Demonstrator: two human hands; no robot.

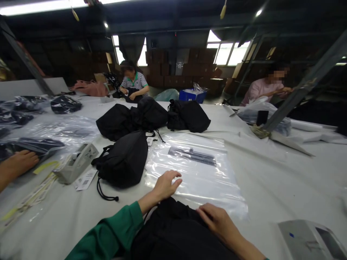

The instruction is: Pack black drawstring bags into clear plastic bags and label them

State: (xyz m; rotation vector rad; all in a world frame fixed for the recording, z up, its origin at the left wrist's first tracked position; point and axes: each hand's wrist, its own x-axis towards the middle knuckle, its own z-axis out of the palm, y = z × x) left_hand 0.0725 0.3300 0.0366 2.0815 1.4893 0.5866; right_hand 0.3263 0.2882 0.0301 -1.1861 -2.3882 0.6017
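Observation:
My left hand (166,185), in a green sleeve, rests with fingers apart on the near edge of a clear plastic bag (195,169) that lies flat on the white table (271,180). My right hand (217,220) lies flat, fingers together, on a black fabric bag (173,234) right in front of me. The plastic bag carries a dark printed block (192,155) near its far end. A black drawstring bag (123,160) stands just left of the plastic bag.
Three more black bags (151,115) sit further back. A tape dispenser (76,162) and paper tags (85,180) lie at the left, near another person's hand (18,162). Bagged items (32,144) cover the far left. Two people work at the far side. A grey device (309,238) is at lower right.

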